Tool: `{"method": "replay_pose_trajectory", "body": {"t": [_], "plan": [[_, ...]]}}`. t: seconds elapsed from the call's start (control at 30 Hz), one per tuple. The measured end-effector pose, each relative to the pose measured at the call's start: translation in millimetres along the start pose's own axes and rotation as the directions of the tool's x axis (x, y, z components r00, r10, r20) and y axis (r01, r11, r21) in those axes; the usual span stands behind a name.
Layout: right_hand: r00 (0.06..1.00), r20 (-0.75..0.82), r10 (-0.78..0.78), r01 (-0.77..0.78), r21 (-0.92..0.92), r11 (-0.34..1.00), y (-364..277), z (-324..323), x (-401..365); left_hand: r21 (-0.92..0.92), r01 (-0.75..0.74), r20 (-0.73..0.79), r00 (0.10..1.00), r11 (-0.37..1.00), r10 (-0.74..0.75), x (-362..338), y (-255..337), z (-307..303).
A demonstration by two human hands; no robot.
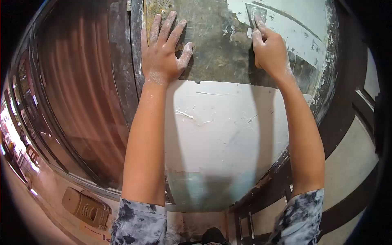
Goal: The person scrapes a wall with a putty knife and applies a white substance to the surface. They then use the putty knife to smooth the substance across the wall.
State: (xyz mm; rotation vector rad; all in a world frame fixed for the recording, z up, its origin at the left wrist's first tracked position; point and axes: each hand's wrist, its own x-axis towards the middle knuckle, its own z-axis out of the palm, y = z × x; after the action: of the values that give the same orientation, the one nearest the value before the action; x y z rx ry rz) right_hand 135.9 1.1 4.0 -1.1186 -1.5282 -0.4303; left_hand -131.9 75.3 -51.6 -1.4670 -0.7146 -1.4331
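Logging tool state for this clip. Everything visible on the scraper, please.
The scraper is a small flat tool with a thin, wedge-shaped blade that looks like metal, grey and smeared with whitish residue. Its wide edge points to the top of the view, and it narrows toward the right hand, which grips it with a finger laid along the blade. The fist hides any handle. It is over the upper, white-coated part of the panel; whether its edge touches there, I can't tell.

The panel (218, 141) is flanked by a curtain (77, 81) on the left and framed sections (349, 163) on the right. At the lower left, stacked stools (86, 208) are set on the floor (51, 183), with another stool (32, 153) placed beyond.
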Motion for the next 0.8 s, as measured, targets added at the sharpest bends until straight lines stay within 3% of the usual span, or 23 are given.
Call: {"method": "replay_pose_trajectory", "body": {"t": [0.1,0.23,0.27,0.3,0.43,0.63,0.7,0.73,0.8], "plan": [[0.995,-0.068,-0.067,0.061,-0.082,0.995,-0.1,3.7,-16.7,-0.013,-0.001,0.003,1.000,1.000,0.001,0.0,0.9,-1.1],[1.000,-0.002,-0.008,0.007,-0.082,0.997,-0.2,0.8,-26.1,-0.006,0.003,-0.001,1.000,1.000,-0.003,0.9,1.5,-1.7],[0.997,0.036,0.065,-0.068,0.078,0.995,-3.0,-3.0,-18.9,-0.008,0.000,-0.002,1.000,1.000,0.000,1.2,1.2,-1.5],[0.997,0.037,0.069,-0.072,0.077,0.994,-1.5,-4.3,-12.0,-0.011,-0.002,-0.003,1.000,1.000,0.002,0.9,1.2,-1.4],[0.999,-0.035,-0.028,0.025,-0.071,0.997,4.5,-3.4,-15.4,0.011,0.011,0.020,1.000,1.000,-0.011,-0.4,2.3,-2.2],[1.000,0.018,0.025,-0.025,-0.006,1.000,3.4,-10.1,-8.2,-0.014,0.003,0.019,1.000,1.000,-0.002,0.1,1.1,-2.2],[0.991,0.106,0.085,-0.083,-0.018,0.996,-3.6,-17.8,-0.3,-0.028,0.001,0.019,1.000,1.000,0.000,0.7,1.4,-1.8],[0.985,-0.121,-0.126,0.115,-0.093,0.989,6.5,-1.9,-3.3,-0.021,-0.001,0.015,1.000,1.000,0.002,0.5,1.7,-2.3],[0.996,-0.056,-0.067,0.061,-0.101,0.993,15.1,1.4,-20.3,-0.013,-0.002,0.007,1.000,1.000,0.002,-0.1,1.7,-2.6]]}}
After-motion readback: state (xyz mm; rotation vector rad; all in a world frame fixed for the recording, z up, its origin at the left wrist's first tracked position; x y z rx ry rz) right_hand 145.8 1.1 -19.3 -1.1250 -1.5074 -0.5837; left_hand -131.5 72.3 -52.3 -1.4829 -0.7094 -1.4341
